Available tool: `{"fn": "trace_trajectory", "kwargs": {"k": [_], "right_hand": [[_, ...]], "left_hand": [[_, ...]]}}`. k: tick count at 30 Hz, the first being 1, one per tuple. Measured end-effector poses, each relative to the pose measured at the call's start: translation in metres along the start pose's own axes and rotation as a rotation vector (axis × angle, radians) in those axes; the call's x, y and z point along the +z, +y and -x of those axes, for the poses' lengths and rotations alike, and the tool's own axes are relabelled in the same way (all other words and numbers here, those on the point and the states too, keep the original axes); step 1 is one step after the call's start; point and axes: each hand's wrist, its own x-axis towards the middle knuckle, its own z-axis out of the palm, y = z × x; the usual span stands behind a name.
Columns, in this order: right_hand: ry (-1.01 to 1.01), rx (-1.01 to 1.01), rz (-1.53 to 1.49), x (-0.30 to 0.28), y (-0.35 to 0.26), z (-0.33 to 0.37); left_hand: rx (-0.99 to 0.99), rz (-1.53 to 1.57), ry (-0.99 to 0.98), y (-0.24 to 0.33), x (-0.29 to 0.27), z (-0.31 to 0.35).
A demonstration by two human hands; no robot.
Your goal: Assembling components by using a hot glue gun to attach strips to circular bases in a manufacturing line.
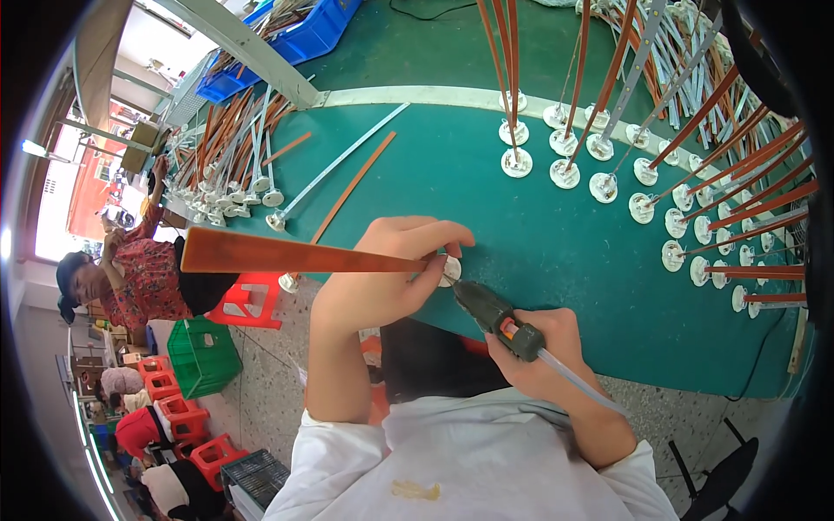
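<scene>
Between the thumb and fingers of my left hand [373, 291] is a long flat brown strip [295, 253], pointing up toward the camera. At its lower end, by my fingertips, sits a small white disc [451, 271] just above or on the green tabletop [521, 230]. My right hand [549, 347] is closed round a dark glue gun [482, 306]. The gun's nozzle is at the disc, and whether it touches cannot be made out. From the rear of the gun runs a pale translucent glue stick [578, 382].
Rows of upright strips on white discs [603, 187] stand along the right side. Loose strips with discs [230, 195] are heaped at the left, near a blue bin [291, 39]. One silver strip [343, 165] lies beyond my left hand. A person [143, 282] is beyond the table's left end.
</scene>
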Motion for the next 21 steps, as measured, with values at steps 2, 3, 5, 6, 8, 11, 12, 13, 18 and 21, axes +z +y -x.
{"fn": "trace_trajectory", "kwargs": {"k": [2, 3, 5, 6, 8, 11, 12, 13, 18, 21], "right_hand": [[-0.003, -0.001, 0.008, 0.0007, 0.0009, -0.0015], [0.015, 0.003, 0.002, 0.0023, 0.0013, -0.0016], [0.030, 0.010, -0.004, 0.0028, 0.0002, -0.0007], [0.029, 0.008, -0.008, 0.0014, -0.0016, -0.0012], [0.029, 0.002, -0.012, 0.0002, -0.0037, -0.0031], [0.039, 0.022, -0.018, 0.0007, -0.0070, -0.0015], [0.025, 0.035, -0.019, -0.0004, -0.0083, -0.0023], [0.016, 0.048, -0.016, -0.0017, -0.0084, -0.0039], [0.014, 0.022, -0.002, -0.0006, -0.0045, -0.0026], [0.007, 0.012, -0.008, -0.0018, -0.0038, -0.0034]], "left_hand": [[0.010, -0.004, 0.004, -0.0009, -0.0008, -0.0015], [-0.004, -0.001, -0.003, -0.0019, -0.0009, -0.0009], [-0.022, 0.004, -0.010, -0.0013, -0.0005, 0.0003], [-0.014, 0.005, -0.004, -0.0004, -0.0007, -0.0003], [-0.004, 0.003, 0.004, -0.0012, -0.0010, -0.0020], [-0.021, 0.019, -0.003, -0.0021, 0.0001, 0.0009], [-0.014, 0.015, 0.002, -0.0013, -0.0006, 0.0009], [0.000, 0.012, 0.005, -0.0022, -0.0009, -0.0012], [-0.010, 0.010, -0.002, -0.0008, -0.0019, -0.0005], [-0.010, 0.012, -0.007, -0.0038, 0.0001, -0.0023]]}}
